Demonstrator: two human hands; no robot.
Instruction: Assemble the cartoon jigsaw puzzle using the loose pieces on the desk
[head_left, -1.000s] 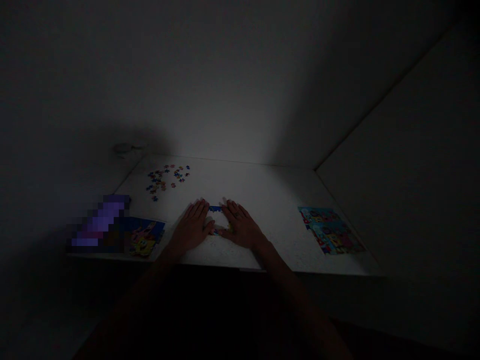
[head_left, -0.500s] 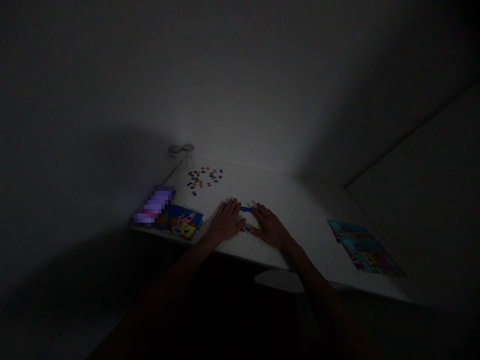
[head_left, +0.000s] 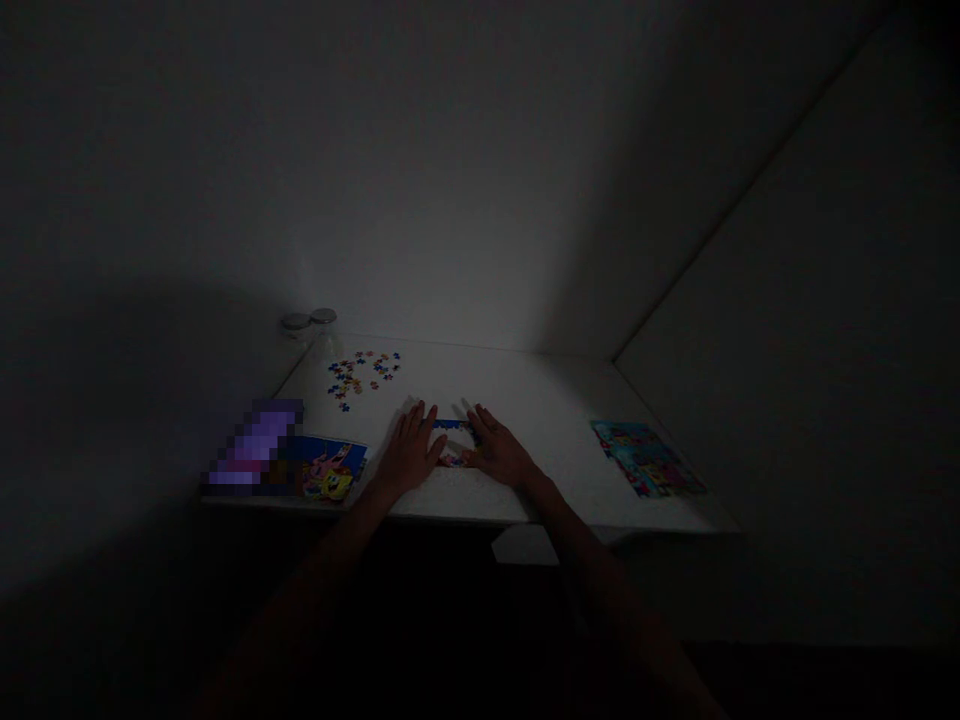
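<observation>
A partly assembled puzzle (head_left: 454,460) with blue and pink parts lies on the white table (head_left: 547,400), with a white gap showing in its middle. My left hand (head_left: 409,450) rests flat at its left side, fingers apart and pointing away from me. At its right side lies my right hand (head_left: 501,452), fingers stretched out, thumb toward the puzzle's lower edge. Both hands touch the puzzle's sides and cover part of them. Loose puzzle pieces (head_left: 346,381) are scattered beyond my left hand.
A picture sheet with cartoon figures (head_left: 330,470) lies at the front left beside a blurred, lit phone-like object (head_left: 255,447). Two lidded jars (head_left: 324,330) stand at the back left corner. A colourful puzzle (head_left: 649,460) lies at the right. Walls border the table.
The view has turned, so the table and what lies on it appear further left. My hands have spread a little, and more of the puzzle between them shows.
</observation>
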